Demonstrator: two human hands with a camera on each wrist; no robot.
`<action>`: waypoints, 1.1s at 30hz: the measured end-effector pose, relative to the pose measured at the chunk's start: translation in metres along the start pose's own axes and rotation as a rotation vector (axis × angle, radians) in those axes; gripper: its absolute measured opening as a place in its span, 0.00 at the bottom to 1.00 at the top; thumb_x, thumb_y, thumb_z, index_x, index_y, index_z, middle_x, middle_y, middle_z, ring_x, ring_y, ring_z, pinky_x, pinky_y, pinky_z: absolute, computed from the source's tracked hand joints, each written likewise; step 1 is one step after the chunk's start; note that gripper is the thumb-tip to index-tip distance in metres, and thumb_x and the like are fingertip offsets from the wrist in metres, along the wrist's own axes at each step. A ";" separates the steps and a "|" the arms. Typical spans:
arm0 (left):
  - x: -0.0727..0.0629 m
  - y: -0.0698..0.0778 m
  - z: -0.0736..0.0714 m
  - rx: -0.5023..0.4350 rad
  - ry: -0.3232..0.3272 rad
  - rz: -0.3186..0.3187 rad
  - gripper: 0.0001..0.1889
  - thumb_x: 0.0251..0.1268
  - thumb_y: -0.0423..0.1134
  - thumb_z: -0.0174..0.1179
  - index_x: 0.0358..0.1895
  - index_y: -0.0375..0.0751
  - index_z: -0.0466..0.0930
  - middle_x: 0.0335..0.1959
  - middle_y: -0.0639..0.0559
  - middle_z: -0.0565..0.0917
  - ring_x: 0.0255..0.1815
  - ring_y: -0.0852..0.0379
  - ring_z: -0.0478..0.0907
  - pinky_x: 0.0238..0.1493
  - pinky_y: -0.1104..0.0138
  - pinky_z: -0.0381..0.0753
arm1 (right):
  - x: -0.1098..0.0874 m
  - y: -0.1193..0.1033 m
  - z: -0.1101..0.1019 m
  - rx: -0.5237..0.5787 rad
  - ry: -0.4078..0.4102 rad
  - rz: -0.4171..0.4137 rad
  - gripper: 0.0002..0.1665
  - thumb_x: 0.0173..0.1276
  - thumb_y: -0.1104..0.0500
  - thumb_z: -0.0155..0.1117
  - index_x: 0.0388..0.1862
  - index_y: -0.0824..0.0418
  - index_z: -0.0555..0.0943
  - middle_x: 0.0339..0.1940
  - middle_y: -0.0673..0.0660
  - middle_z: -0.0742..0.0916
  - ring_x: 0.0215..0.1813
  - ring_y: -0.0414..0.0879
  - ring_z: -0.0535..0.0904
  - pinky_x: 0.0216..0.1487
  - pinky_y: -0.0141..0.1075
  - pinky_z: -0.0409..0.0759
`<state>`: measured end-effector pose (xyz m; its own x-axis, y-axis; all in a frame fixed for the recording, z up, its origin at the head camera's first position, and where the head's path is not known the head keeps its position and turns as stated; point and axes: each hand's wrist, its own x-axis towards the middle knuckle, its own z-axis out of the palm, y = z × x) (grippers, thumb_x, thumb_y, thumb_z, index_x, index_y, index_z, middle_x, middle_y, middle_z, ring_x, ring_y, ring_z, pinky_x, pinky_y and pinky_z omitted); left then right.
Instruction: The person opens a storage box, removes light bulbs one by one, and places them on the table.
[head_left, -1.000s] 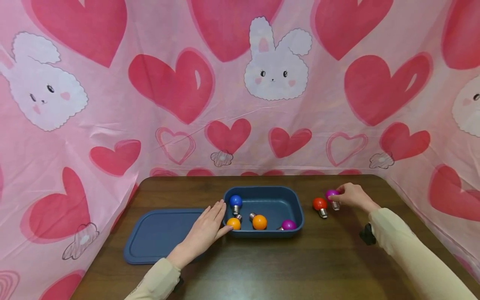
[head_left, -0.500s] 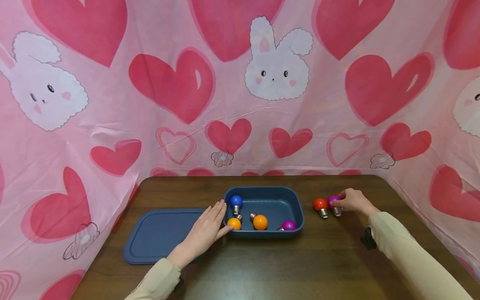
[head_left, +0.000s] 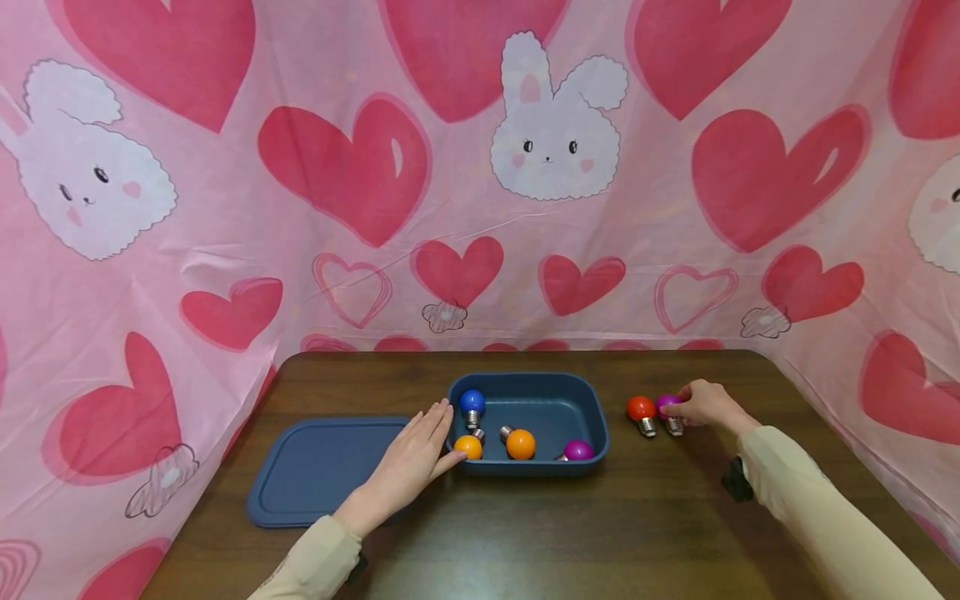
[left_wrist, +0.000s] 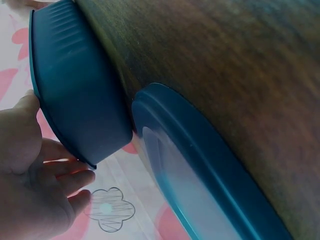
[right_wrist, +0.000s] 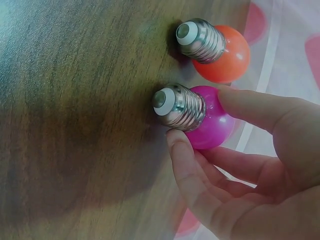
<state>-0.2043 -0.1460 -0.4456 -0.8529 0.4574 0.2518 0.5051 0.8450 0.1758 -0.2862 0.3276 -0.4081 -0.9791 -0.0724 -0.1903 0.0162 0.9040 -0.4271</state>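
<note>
On the right side of the table, my right hand [head_left: 708, 403] holds a purple light bulb [right_wrist: 212, 127] between thumb and fingers. Its metal screw base points toward the near side. A red light bulb [head_left: 641, 408] lies just left of it, base also pointing nearer. My left hand [head_left: 412, 457] rests with straight fingers at the left end of a dark blue box [head_left: 517, 468], touching its rim. Inside the box are a blue bulb [head_left: 472, 403], two orange bulbs, one at the near-left corner [head_left: 468, 447] and one near the middle [head_left: 521, 444], and another purple bulb [head_left: 578, 451].
A dark blue lid [head_left: 322, 471] lies flat on the brown wooden table [head_left: 555, 533], left of the box and partly under the left forearm and hand in the head view. A pink cloth [head_left: 465, 217] with hearts and rabbits hangs behind and beside the table.
My right hand has brought the purple bulb slightly nearer and set it closer beside the red bulb. The left hand and the box have stayed put.
</note>
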 end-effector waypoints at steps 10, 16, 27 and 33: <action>0.000 0.000 0.000 -0.004 -0.002 -0.002 0.37 0.72 0.57 0.54 0.72 0.32 0.65 0.75 0.39 0.67 0.76 0.43 0.66 0.75 0.51 0.66 | -0.001 0.001 -0.002 0.037 -0.042 0.004 0.34 0.64 0.52 0.70 0.49 0.84 0.75 0.26 0.57 0.86 0.27 0.40 0.81 0.32 0.34 0.85; 0.000 0.000 0.000 0.003 -0.004 -0.005 0.37 0.72 0.58 0.53 0.73 0.33 0.64 0.75 0.39 0.67 0.76 0.44 0.66 0.75 0.51 0.67 | -0.001 0.003 -0.004 0.048 -0.051 0.005 0.34 0.64 0.52 0.70 0.50 0.84 0.75 0.25 0.57 0.86 0.28 0.41 0.82 0.34 0.38 0.87; 0.001 0.000 0.002 0.026 0.010 0.001 0.38 0.71 0.59 0.54 0.72 0.32 0.65 0.75 0.39 0.67 0.75 0.44 0.67 0.74 0.51 0.67 | -0.002 0.004 -0.010 0.019 -0.041 -0.038 0.30 0.64 0.53 0.69 0.47 0.82 0.77 0.26 0.58 0.87 0.28 0.42 0.83 0.32 0.35 0.85; 0.001 0.000 0.001 0.034 0.002 -0.002 0.38 0.71 0.59 0.53 0.73 0.32 0.64 0.75 0.39 0.67 0.75 0.45 0.67 0.75 0.52 0.67 | -0.004 0.000 -0.014 -0.007 -0.030 -0.061 0.32 0.64 0.51 0.69 0.48 0.81 0.77 0.26 0.59 0.87 0.30 0.46 0.84 0.32 0.35 0.82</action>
<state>-0.2053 -0.1456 -0.4468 -0.8535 0.4552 0.2535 0.4986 0.8548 0.1439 -0.2849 0.3339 -0.3953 -0.9718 -0.1399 -0.1900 -0.0451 0.9006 -0.4322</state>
